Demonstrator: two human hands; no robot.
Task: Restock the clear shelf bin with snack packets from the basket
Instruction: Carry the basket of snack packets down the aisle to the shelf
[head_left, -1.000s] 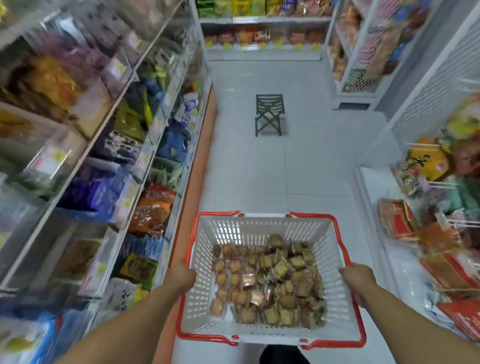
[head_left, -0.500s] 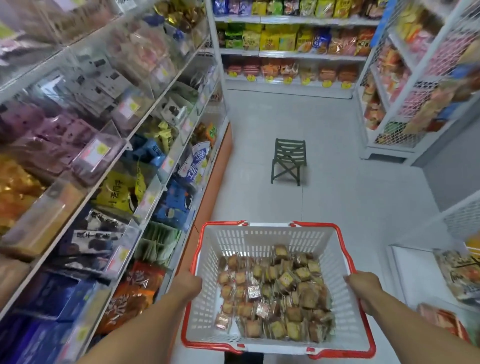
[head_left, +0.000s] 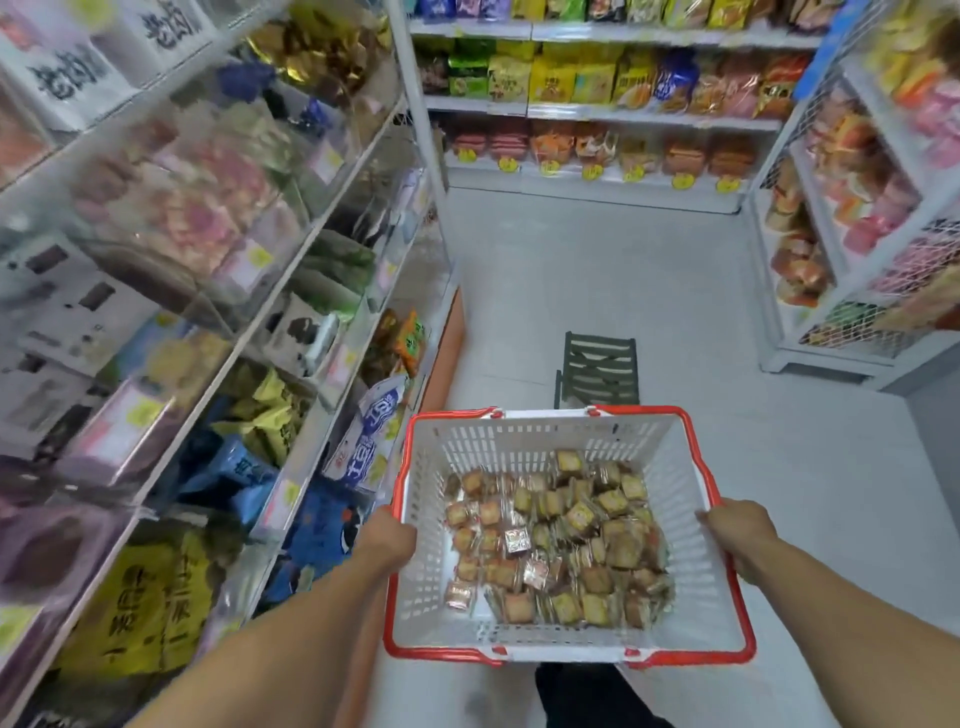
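I carry a white plastic basket (head_left: 691, 467) with a red rim in front of me, low in the head view. Several small square snack packets (head_left: 558, 540), brown and orange in clear wrap, lie heaped on its bottom. My left hand (head_left: 387, 540) grips the basket's left rim. My right hand (head_left: 737, 530) grips the right rim. Clear shelf bins (head_left: 244, 260) full of packaged snacks line the shelving along my left; which one is the task's bin I cannot tell.
A dark green folding stool (head_left: 597, 371) stands on the pale floor just beyond the basket. Stocked shelves (head_left: 597, 124) close the aisle's far end. A white wire rack (head_left: 852, 218) of snacks stands on the right. An orange base strip (head_left: 441, 358) runs under the left shelving.
The view has tilted up and moved forward along the aisle. The stool is now close to the basket's far edge. Both hands keep their hold on the basket.
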